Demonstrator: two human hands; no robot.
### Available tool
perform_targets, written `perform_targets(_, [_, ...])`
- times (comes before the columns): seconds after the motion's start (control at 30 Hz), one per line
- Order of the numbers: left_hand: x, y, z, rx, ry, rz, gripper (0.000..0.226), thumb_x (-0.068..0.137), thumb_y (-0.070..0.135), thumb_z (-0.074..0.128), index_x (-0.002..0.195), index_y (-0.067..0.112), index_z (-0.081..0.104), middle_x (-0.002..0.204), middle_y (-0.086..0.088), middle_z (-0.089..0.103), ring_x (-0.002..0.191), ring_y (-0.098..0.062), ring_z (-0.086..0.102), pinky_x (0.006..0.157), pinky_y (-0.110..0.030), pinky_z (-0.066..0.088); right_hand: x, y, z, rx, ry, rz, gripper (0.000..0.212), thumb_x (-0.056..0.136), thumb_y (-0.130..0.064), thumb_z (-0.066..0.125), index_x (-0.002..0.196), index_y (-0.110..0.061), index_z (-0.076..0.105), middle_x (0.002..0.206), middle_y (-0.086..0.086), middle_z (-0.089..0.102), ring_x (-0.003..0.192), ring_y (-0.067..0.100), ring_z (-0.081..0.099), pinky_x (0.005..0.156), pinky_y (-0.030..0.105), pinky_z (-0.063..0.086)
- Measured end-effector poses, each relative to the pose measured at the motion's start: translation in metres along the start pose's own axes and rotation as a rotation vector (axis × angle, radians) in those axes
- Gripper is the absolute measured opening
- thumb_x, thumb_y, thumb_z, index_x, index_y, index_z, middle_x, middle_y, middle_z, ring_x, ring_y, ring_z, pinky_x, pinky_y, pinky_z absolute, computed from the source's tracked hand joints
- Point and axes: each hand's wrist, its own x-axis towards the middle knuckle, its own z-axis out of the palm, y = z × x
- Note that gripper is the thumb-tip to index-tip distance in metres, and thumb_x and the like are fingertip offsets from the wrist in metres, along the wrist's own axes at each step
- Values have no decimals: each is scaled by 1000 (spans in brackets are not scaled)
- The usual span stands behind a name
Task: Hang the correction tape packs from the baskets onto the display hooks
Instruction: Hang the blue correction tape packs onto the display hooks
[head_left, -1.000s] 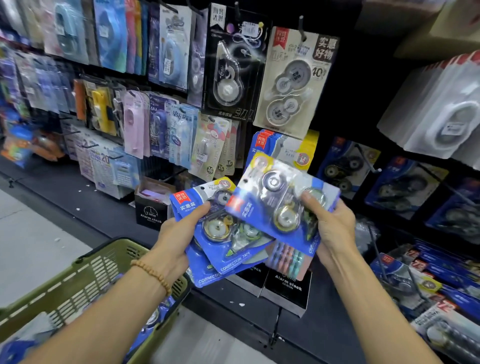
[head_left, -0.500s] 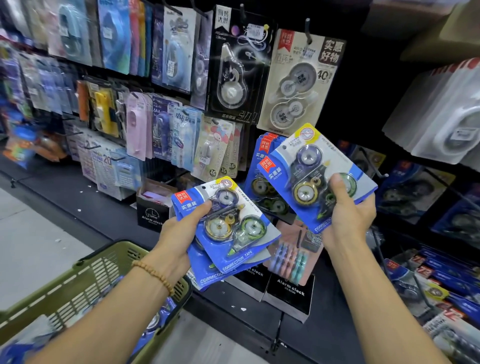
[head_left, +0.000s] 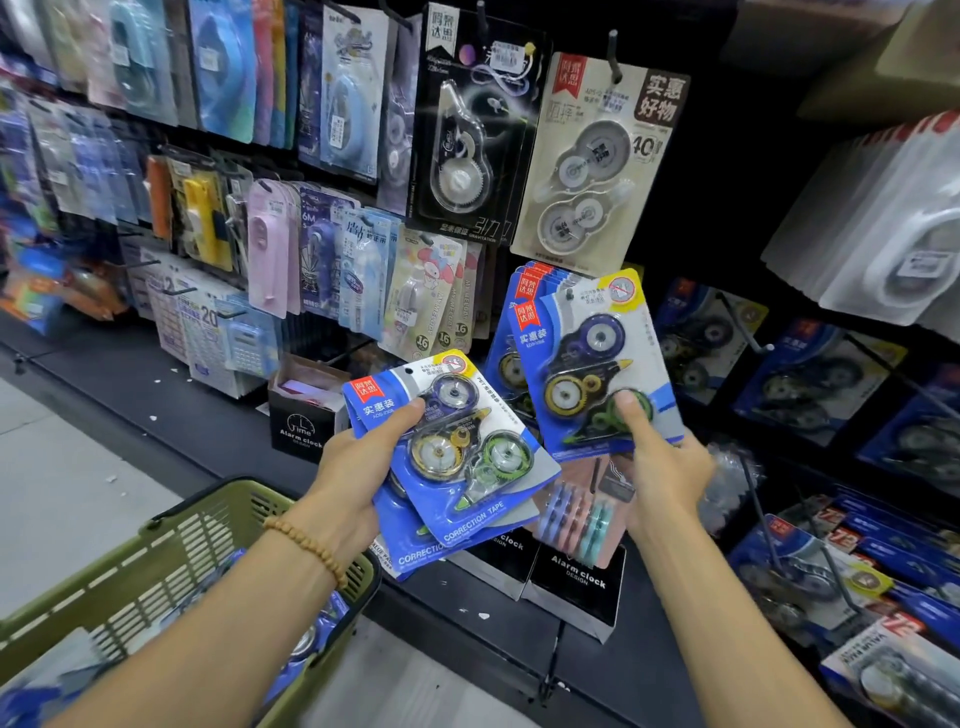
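While the right hand (head_left: 665, 462) pinches one pack (head_left: 597, 364) by its lower edge at the hook (head_left: 570, 294) with its like, the left hand (head_left: 358, 462) grips a fan of packs (head_left: 457, 457) above the basket (head_left: 171, 561), light stiff cards reading "CORRECTION TAPE", best held by the edge

Black display shelf (head_left: 171, 410) running from the left edge toward the lower right — black "Alarm clock" boxes (head_left: 574, 592) stand at its front edge, another alarm clock box (head_left: 301, 415) sits further back. Pegboard wall (head_left: 727, 171) behind carries hooks — hung blue correction tape packs (head_left: 535, 291) among other carded stationery.
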Motion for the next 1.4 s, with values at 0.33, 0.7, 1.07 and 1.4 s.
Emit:
perform_targets(0.33, [0,2,-3,4,27,7,14,86,23,77,94,12,73,87,-12,78,69,-27,74,63,-38,59,7,-28,36,-527,-182,-451,87,72,-50,86,140,-15,44,126,-3,49,114,13,48,97,32,43])
perform_targets(0.7, [4,3,-7,22,41,10,18,85,23,78,96,11,73,89,-14,78,76,-32,74,73,-43,60,25,-25,69,-692,-185,-483,94,71,-52,87,140,-12,36,133,9,34,125,28,41,99,38,43])
perform_targets(1.07, [-8,4,-3,56,-48,20,21,85,25,78,98,9,73,90,-15,78,70,-29,74,70,-40,59,11,-44,42,-628,-198,-412,95,83,-47,79,155,-11,28,150,7,36,140,25,37,112,40,36])
perform_targets(1.4, [-30,-11,34,23,-232,24,12,82,12,77,92,7,74,88,-16,78,67,-27,75,56,-33,60,-57,-26,-9,-496,-659,-232,30,76,-24,88,100,-20,71,87,-3,77,76,8,71,71,23,56])
